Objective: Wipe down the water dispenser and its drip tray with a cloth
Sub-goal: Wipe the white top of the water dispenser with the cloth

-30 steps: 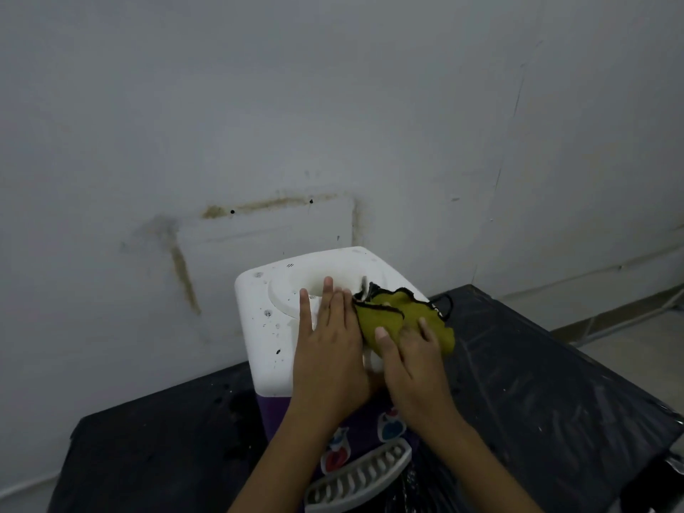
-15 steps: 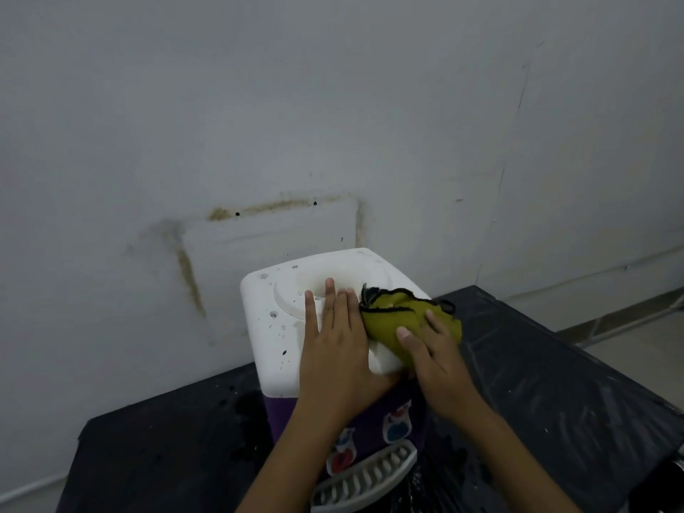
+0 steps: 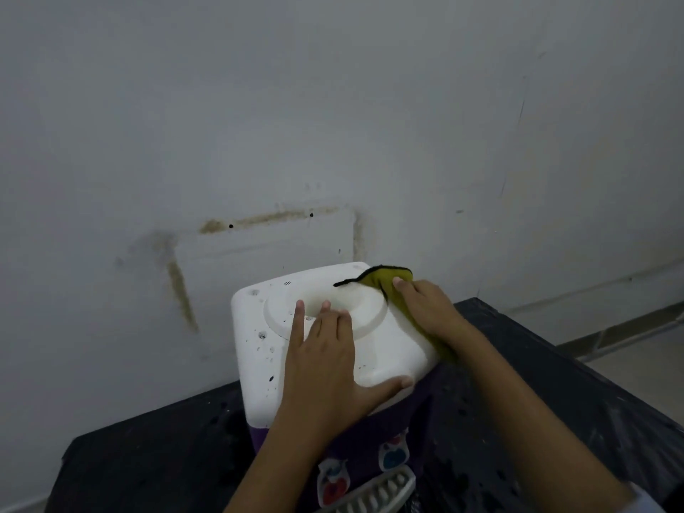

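A small water dispenser [image 3: 255, 349] with a white top and purple front stands on a black table. Its top has a round recessed collar and dark specks on the left side. My left hand [image 3: 325, 357] lies flat on the top, fingers spread, thumb hooked over the front edge. My right hand [image 3: 425, 305] presses a yellow-green cloth [image 3: 385, 277] with black trim against the top's right rear edge. The slotted grey drip tray [image 3: 374, 494] juts out below the two taps at the bottom of the view.
The black table [image 3: 555, 383] is covered with a wrinkled dark sheet and is wet around the dispenser's base. A stained grey-white wall [image 3: 259, 142] rises right behind it. The floor and skirting [image 3: 629, 327] show at the right.
My right hand has slid the cloth from the front middle of the top toward the right rear corner. My left hand has stayed flat on the top.
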